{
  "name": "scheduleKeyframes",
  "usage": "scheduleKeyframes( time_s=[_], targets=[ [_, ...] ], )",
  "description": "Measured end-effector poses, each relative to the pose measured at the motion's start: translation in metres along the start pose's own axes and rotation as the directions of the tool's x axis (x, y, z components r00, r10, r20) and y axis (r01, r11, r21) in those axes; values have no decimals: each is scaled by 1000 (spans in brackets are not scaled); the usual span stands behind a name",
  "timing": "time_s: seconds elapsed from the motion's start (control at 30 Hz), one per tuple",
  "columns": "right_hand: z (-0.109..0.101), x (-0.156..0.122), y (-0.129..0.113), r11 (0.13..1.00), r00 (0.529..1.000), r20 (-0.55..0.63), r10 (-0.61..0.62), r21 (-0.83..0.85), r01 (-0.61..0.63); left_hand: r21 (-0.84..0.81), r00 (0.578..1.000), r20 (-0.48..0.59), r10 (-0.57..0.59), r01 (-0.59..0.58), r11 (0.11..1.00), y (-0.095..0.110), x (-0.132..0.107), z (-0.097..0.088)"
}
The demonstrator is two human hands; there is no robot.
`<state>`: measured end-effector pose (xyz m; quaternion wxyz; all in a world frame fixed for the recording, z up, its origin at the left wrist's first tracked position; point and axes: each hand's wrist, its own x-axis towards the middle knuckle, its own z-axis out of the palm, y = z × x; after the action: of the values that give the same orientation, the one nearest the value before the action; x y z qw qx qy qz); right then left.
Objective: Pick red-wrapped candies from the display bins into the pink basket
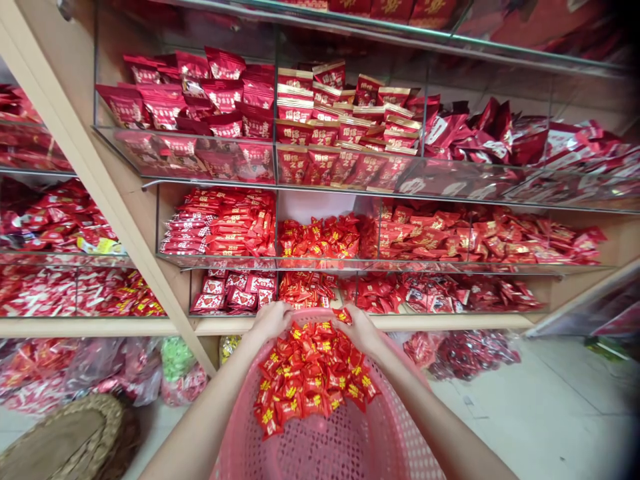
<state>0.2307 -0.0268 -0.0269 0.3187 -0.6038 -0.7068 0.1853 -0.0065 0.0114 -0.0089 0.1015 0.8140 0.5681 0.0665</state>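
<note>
The heap of red wrapped candies (310, 380) lies in our pink basket (325, 447), piled toward the far rim where we grip. Our left hand (273, 320) and right hand (361, 330) both curl over that rim, closed on it as far as we can see; the fingertips are hidden beyond. We judge the candies light, loose and slippery, and the mesh basket flexible, so the rim is the firm hold. Just beyond our grip stand clear shelf bins (320, 263) of red sweets. Down to the left sits a woven basket (75, 440).

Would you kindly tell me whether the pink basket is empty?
No, the pink basket holds a heap of red candies with yellow print, between the left hand and right hand.
</note>
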Motion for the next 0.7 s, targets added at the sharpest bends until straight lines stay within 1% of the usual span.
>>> scheduleKeyframes(
  time_s=[0.1,0.17,0.27,0.33,0.37,0.43,0.53,0.63,0.7],
  targets=[
    [-2,0,-1,999,999,24,27,23,-27,1,1000,4,-11,11,1000,0,0,1],
    [-6,2,-2,999,1000,6,24,28,-24,2,1000,2,-9,9,1000,-1,0,1],
    [-13,4,-4,998,996,-85,-11,-65,5,1,1000,-6,5,-5,1000,0,0,0],
    [-18,4,-6,992,995,-103,-19,-128,5,-2,1000,-7,6,-6,1000,0,0,-1],
    [-20,3,-8,991,996,-84,-17,-137,5,-8,1000,-4,-1,1,1000,0,0,-1],
    [-23,1,-11,994,1000,-16,-15,-105,14,-27,1000,6,-23,23,999,1,-1,-2],
    [-22,-3,-14,999,997,70,-25,24,24,-49,999,16,-38,39,998,1,-2,-2],
    [-19,-5,-14,993,996,80,-26,115,17,-47,1000,13,-28,29,998,1,-3,-2],
    [-18,-5,-12,993,996,83,-26,115,16,-44,1000,11,-28,29,999,2,-3,-3]
  ],
)
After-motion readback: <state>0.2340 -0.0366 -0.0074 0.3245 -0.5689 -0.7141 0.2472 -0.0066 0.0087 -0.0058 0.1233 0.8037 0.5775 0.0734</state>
